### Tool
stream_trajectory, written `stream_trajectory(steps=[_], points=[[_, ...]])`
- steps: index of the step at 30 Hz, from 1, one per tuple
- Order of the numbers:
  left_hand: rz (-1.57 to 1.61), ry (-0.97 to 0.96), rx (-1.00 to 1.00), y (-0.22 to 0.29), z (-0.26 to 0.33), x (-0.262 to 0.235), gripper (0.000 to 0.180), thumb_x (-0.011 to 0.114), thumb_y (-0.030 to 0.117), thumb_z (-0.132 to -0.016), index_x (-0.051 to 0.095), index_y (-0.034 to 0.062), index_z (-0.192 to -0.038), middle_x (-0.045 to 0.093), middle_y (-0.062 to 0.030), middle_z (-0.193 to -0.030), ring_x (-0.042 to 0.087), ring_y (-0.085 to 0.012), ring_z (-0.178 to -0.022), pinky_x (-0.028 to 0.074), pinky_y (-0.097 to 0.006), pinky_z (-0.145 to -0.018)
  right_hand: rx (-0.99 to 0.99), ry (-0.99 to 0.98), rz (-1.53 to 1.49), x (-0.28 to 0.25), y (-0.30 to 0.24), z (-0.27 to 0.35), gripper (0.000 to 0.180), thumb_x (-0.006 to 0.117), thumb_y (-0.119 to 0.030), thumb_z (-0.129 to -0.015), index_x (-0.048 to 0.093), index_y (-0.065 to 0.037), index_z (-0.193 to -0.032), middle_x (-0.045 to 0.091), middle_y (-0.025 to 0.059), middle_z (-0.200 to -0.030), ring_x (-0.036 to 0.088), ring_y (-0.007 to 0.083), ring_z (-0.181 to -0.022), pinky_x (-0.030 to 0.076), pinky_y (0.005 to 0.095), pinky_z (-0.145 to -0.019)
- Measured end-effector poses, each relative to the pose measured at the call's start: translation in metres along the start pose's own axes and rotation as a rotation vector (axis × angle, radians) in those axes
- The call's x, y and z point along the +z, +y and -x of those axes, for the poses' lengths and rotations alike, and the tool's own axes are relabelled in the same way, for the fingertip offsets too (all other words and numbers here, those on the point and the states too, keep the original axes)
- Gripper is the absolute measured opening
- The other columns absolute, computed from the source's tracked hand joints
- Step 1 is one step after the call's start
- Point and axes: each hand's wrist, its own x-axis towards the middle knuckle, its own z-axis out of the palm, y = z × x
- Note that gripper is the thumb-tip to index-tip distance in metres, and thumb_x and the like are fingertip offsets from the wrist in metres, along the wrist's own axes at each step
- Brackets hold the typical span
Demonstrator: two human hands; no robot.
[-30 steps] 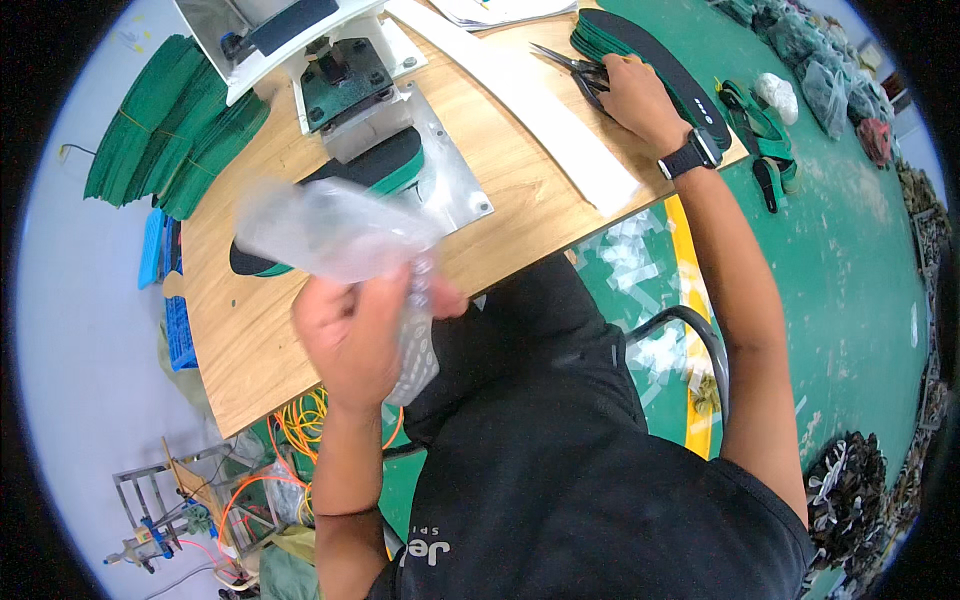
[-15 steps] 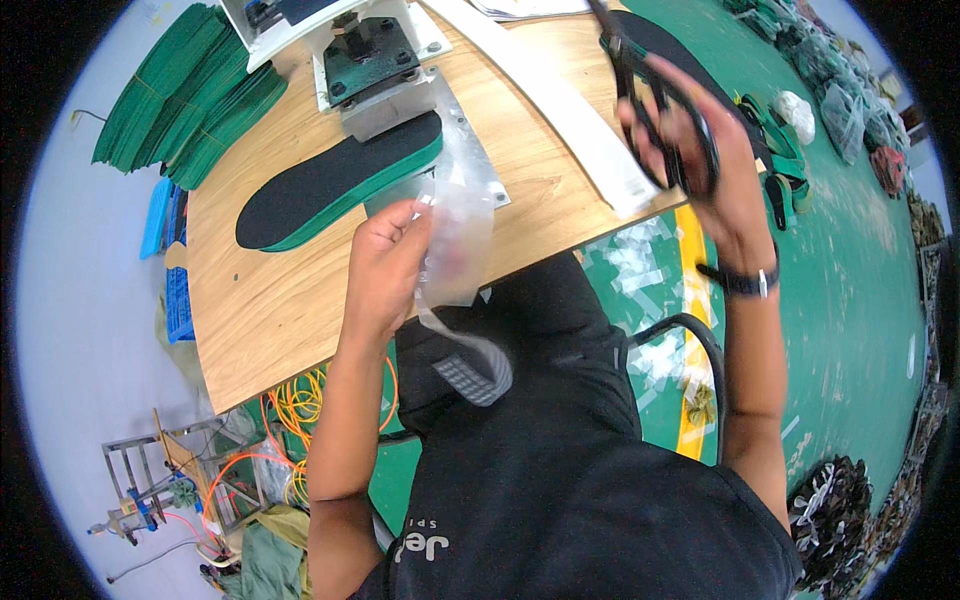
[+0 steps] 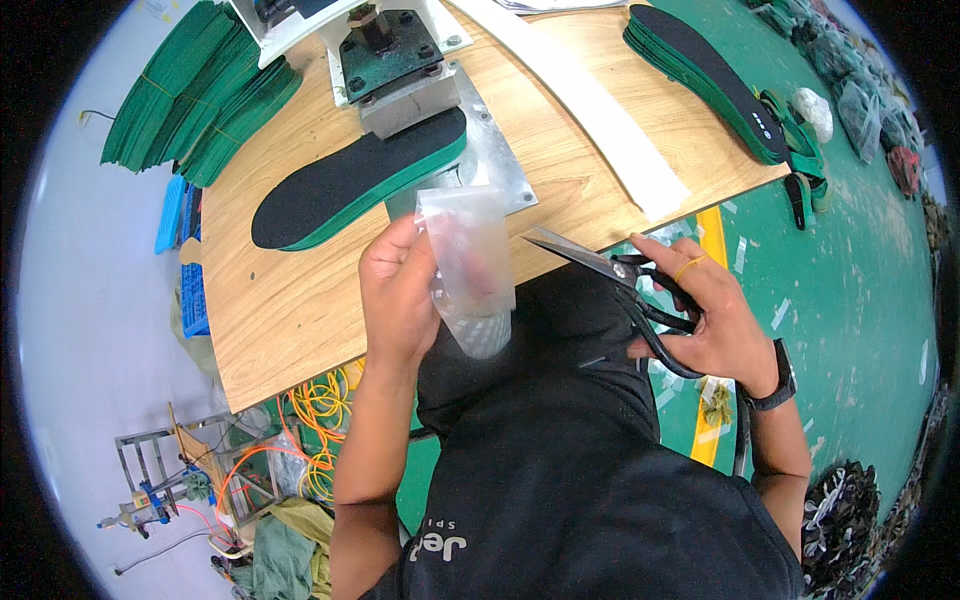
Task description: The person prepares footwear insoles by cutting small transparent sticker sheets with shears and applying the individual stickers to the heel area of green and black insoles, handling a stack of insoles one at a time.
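My left hand [image 3: 397, 290] pinches the top of a translucent film strip [image 3: 480, 265], which hangs in a loop over the table's front edge. Scissors [image 3: 612, 272] with black handles are in my right hand [image 3: 705, 320], my fingers through the loops. Their blades point left toward the film, apart from it. A stack of insoles with black tops and green sides [image 3: 350, 180] lies on the table beyond my left hand. Its right end is at the metal block [image 3: 415, 103] of a white-framed press [image 3: 395, 50].
Bundled green insoles [image 3: 190, 95] stand at the far left. Another black-topped insole stack [image 3: 705, 75] lies at the table's right edge. A long white strip [image 3: 570, 100] crosses the wooden table [image 3: 290, 330]. Orange and yellow hoses [image 3: 315, 430] coil below left; scraps litter the green floor [image 3: 855, 300].
My right hand has come down and toward me with the scissors, whose blades now point at the film. The film's hanging end has swung in closer beneath my left hand.
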Motion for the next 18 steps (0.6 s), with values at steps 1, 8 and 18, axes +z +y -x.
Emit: stream_trajectory(steps=[1,8,18], points=[[-0.006,-0.008,0.012,0.001,0.002,0.002,0.018,0.052,0.014,-0.09,0.062,-0.0013,-0.093,0.062,-0.0059,-0.07,0.059,-0.0121,-0.055,0.05,-0.025,-0.051,-0.028,0.014,-0.005,0.002,0.002,-0.001,0.081,0.084,-0.026,-0.059,0.049,-0.005,-0.129,0.049,0.0106,-0.083,0.05,0.0267,-0.074,0.042,0.0333,-0.065],[0.033,-0.013,0.033,-0.009,0.01,0.003,0.018,0.053,0.012,-0.09,0.062,-0.0029,-0.095,0.064,-0.0067,-0.074,0.06,-0.0117,-0.058,0.05,-0.025,-0.053,-0.114,0.015,-0.069,0.005,0.004,-0.013,0.078,0.085,-0.021,-0.058,0.051,-0.004,-0.126,0.05,0.0089,-0.084,0.051,0.0234,-0.074,0.042,0.0316,-0.063],[0.085,0.003,0.065,-0.014,0.012,0.009,0.019,0.054,0.013,-0.089,0.061,-0.0035,-0.096,0.065,-0.0075,-0.08,0.061,-0.0128,-0.064,0.051,-0.026,-0.058,-0.07,-0.022,-0.192,0.015,0.013,-0.009,0.086,0.087,-0.021,-0.051,0.051,-0.003,-0.126,0.052,0.0057,-0.088,0.048,0.0181,-0.073,0.038,0.0265,-0.062]])
